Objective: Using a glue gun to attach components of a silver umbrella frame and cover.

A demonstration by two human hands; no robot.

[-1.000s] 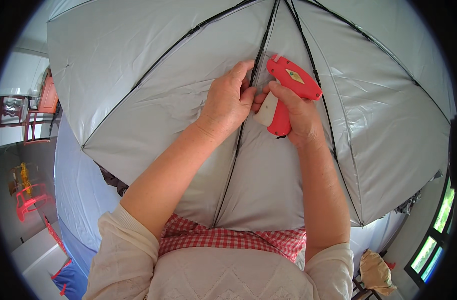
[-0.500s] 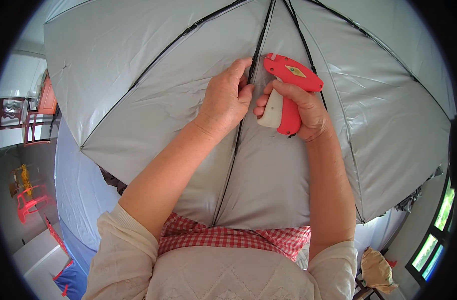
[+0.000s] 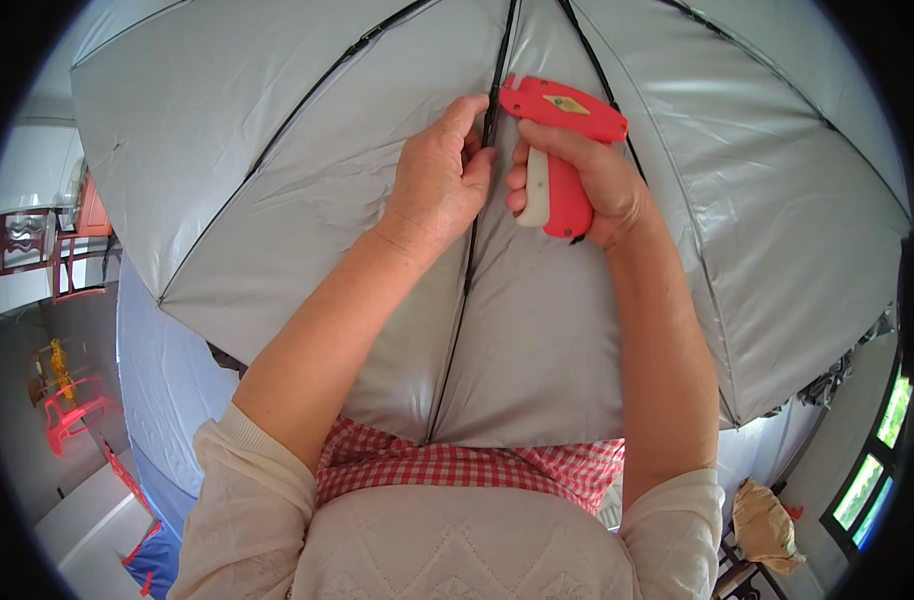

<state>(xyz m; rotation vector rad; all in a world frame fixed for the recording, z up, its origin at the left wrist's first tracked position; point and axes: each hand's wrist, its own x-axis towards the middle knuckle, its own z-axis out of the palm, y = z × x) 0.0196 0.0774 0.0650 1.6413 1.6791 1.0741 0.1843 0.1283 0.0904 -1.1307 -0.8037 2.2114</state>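
An open umbrella lies spread before me, its silver canopy (image 3: 347,220) stretched over black ribs. My left hand (image 3: 435,178) is closed, its thumb and index finger pinching the middle rib (image 3: 495,115). A red tagging gun (image 3: 569,190) with a white trigger (image 3: 537,186) is gripped in my right hand (image 3: 609,182). Its nose points left and meets the rib just beside my left fingertips. My right fingers wrap round the trigger, pulling it close to the handle. Whether a needle pierces the fabric is too small to tell.
Under the umbrella's near edge lies a red-and-white checked cloth (image 3: 447,468) on my lap. Light blue fabric (image 3: 172,375) spreads at the left, with a red plastic chair (image 3: 74,410) beyond. Tan crumpled paper (image 3: 765,522) and a window (image 3: 862,490) are at the right.
The tagging gun has moved left and up, bringing its nose against the rib. Its trigger is now squeezed further in. My left hand keeps its pinch, slightly higher in view.
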